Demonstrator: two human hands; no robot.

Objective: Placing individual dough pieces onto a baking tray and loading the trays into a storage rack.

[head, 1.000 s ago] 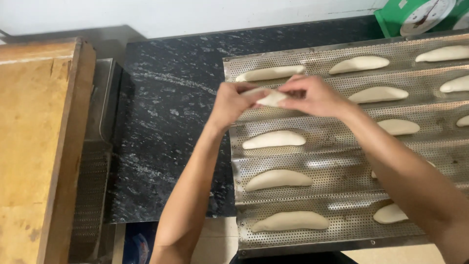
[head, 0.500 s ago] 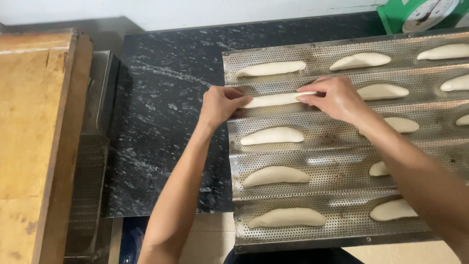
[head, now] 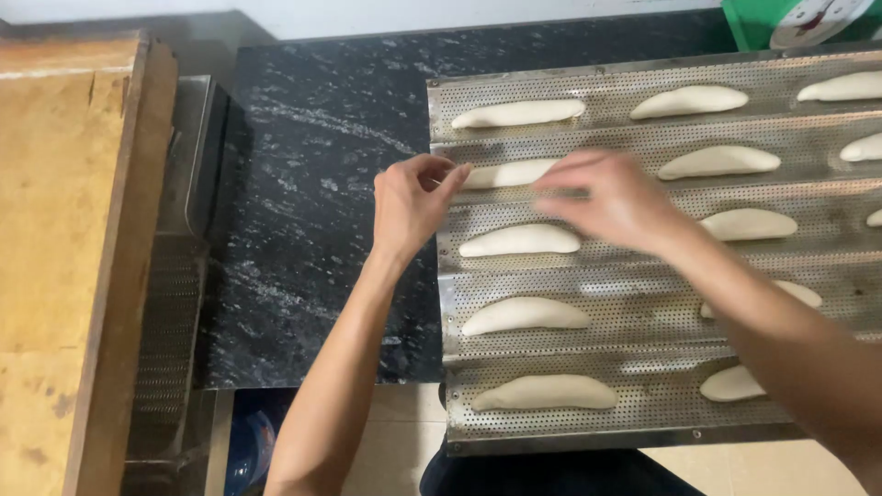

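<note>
Dough piece (head: 510, 173) lies in the second channel from the far edge of the perforated metal tray (head: 643, 418), at its left end, long axis along the channel. The left hand (head: 412, 200) is at the piece's left end; the fingertips curl toward it, and the pictures do not show whether the grip touches the dough. The right hand (head: 611, 197) hovers over the same channel just right of the piece; it is blurred, fingers loosely spread, holding nothing visible. Other shaped dough pieces fill the tray: one (head: 517, 114) in the far channel, one (head: 520, 241) in the third, one (head: 525, 315) in the fourth, one (head: 546, 393) in the nearest. The tray rests on a dark speckled tabletop (head: 312, 184). A wooden board (head: 55, 230) lies well to the left.
</note>
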